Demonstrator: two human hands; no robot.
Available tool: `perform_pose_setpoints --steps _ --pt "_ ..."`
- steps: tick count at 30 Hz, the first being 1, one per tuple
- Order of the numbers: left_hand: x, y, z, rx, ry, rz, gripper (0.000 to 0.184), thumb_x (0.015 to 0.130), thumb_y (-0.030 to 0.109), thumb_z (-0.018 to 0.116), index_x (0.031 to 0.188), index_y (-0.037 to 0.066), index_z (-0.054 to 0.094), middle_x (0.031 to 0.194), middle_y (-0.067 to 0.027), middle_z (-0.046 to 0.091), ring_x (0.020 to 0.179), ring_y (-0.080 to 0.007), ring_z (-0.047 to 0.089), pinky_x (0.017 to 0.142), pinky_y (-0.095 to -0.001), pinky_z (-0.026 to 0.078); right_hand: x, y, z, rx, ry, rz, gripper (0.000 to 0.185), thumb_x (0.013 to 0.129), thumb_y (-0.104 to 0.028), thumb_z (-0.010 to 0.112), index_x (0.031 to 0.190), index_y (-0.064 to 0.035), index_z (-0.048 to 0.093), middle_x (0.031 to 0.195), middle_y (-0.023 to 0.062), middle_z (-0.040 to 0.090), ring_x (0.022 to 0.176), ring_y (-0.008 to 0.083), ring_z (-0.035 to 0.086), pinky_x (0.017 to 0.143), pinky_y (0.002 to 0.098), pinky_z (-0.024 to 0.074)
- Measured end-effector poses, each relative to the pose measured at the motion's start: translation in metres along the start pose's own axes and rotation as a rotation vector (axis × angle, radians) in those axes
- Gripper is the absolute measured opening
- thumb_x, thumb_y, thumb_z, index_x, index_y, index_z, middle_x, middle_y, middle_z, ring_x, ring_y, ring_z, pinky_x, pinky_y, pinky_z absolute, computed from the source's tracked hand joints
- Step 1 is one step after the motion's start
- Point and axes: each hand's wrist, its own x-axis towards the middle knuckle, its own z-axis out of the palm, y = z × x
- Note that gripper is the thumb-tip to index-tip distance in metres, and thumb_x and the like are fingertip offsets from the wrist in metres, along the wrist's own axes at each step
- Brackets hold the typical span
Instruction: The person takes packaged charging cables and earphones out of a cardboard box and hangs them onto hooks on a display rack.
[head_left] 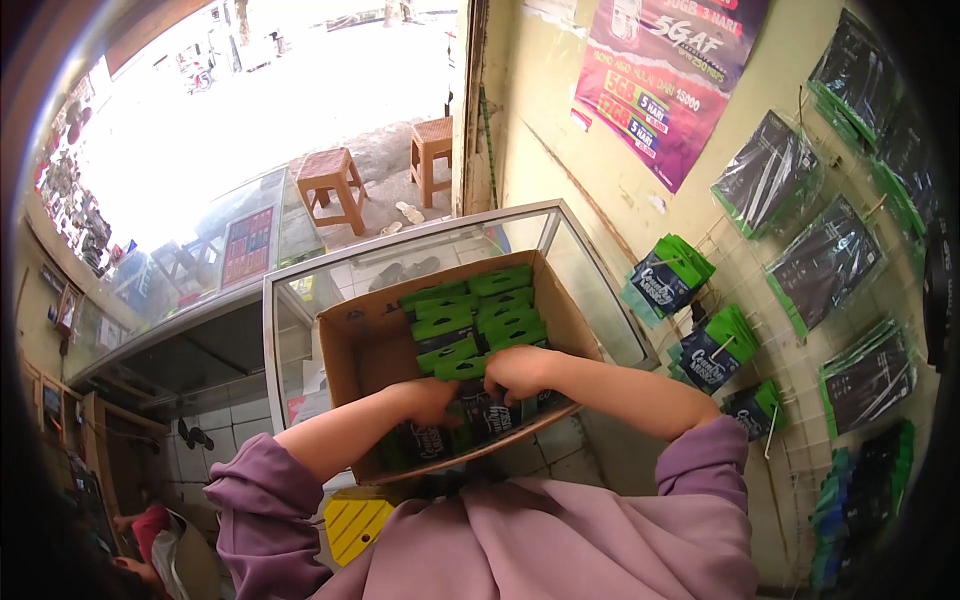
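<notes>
A cardboard box point(365, 350) stands open in front of me, partly filled with rows of green-and-black hanging packets point(446, 327). Both of my hands reach down inside it. My right hand point(515, 370) has its fingers curled over the top of a packet in the near row. My left hand point(430, 402) is lower and to the left, in shade, its fingers bent against a packet beside the right hand. Some of the fingertips are hidden among the packets.
The box rests on a glass display case point(285, 300). Packets hang on a wire rack point(745, 245) to the right, near a purple poster point(650, 90). Two brown stools point(332, 180) stand beyond the case. A yellow slatted object point(357, 525) is below, and a person point(160, 540) is at lower left.
</notes>
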Motion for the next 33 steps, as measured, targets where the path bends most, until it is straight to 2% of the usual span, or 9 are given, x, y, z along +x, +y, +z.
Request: perform_pose_setpoints --steps 3,6,12,18,24,25,26,29,33 --pt "0.006 0.002 0.004 -0.018 0.172 0.256 0.054 0.083 0.033 0.074 0.122 0.000 0.058 0.108 -0.0251 0.068 0.100 -0.0415 0.065 0.085 -0.0486 0.051 -0.003 -0.008 -0.010 0.136 -0.068 0.079 0.022 0.071 -0.011 0.081 0.092 -0.0122 0.076 0.099 0.0113 0.071 0.095 0.0312 0.068 0.081 0.0433 0.0541" --pt "-0.013 0.029 -0.014 -0.095 0.195 0.191 0.039 0.086 0.022 0.072 0.117 0.001 0.062 0.107 -0.0253 0.067 0.103 -0.0421 0.063 0.087 -0.0460 0.050 -0.014 -0.013 -0.026 0.133 0.070 0.090 0.017 0.076 -0.011 0.075 0.093 -0.0101 0.075 0.090 0.0120 0.071 0.091 0.0311 0.068 0.079 0.0423 0.0531" --pt "-0.053 0.048 -0.052 -0.248 0.508 0.231 0.029 0.083 0.011 0.073 0.108 -0.001 0.065 0.094 -0.0229 0.070 0.093 -0.0408 0.066 0.077 -0.0429 0.051 -0.052 -0.011 -0.058 0.206 0.596 -0.130 0.014 0.078 -0.013 0.074 0.090 -0.0059 0.075 0.087 0.0111 0.070 0.090 0.0295 0.067 0.081 0.0395 0.0526" --pt "-0.090 0.070 -0.073 -0.257 0.689 0.319 0.028 0.081 0.011 0.076 0.103 -0.001 0.064 0.088 -0.0185 0.070 0.085 -0.0295 0.069 0.079 -0.0395 0.052 -0.106 -0.039 -0.085 0.283 0.896 -0.114 0.032 0.079 -0.023 0.081 0.110 -0.0129 0.076 0.100 0.0087 0.074 0.087 0.0203 0.068 0.078 0.0321 0.0516" --pt "-0.140 0.124 -0.064 -0.431 1.098 0.337 0.029 0.077 0.017 0.083 0.098 0.002 0.067 0.090 -0.0088 0.071 0.089 -0.0192 0.068 0.087 -0.0383 0.052 -0.175 -0.112 -0.086 0.501 0.948 0.140 0.043 0.078 -0.003 0.079 0.120 -0.0118 0.072 0.107 0.0022 0.074 0.094 0.0056 0.063 0.081 0.0234 0.0501" --pt "-0.144 0.128 -0.062 -0.425 1.133 0.331 0.036 0.076 0.009 0.084 0.105 0.004 0.064 0.095 -0.0068 0.070 0.093 -0.0169 0.068 0.086 -0.0358 0.055 -0.182 -0.118 -0.078 0.540 1.093 0.090 0.043 0.078 -0.001 0.078 0.119 -0.0122 0.072 0.101 0.0004 0.074 0.082 0.0057 0.055 0.071 0.0223 0.0454" --pt "-0.152 0.139 -0.057 -0.424 1.120 0.355 0.036 0.076 0.009 0.084 0.105 0.004 0.064 0.095 -0.0068 0.070 0.093 -0.0169 0.068 0.086 -0.0358 0.055 -0.189 -0.125 -0.068 0.576 1.236 0.038 0.043 0.077 0.000 0.077 0.118 -0.0126 0.073 0.096 -0.0014 0.074 0.070 0.0058 0.048 0.062 0.0212 0.0406" --pt "-0.171 0.167 -0.040 -1.079 1.039 0.612 0.059 0.076 -0.007 0.080 0.123 0.006 0.045 0.107 -0.0122 0.065 0.094 -0.0179 0.069 0.077 -0.0280 0.060 -0.216 -0.157 -0.041 0.696 1.425 0.035 0.047 0.079 0.007 0.075 0.124 -0.0068 0.068 0.098 -0.0001 0.074 0.079 0.0052 0.060 0.068 0.0200 0.0482" --pt "-0.159 0.190 0.001 -1.254 0.826 0.755 0.047 0.082 -0.008 0.074 0.120 0.004 0.048 0.107 -0.0106 0.066 0.094 -0.0153 0.067 0.079 -0.0272 0.057 -0.247 -0.195 0.004 0.831 1.691 0.105 0.057 0.082 0.010 0.073 0.134 -0.0024 0.055 0.100 0.0068 0.074 0.095 0.0119 0.068 0.079 0.0247 0.0550"
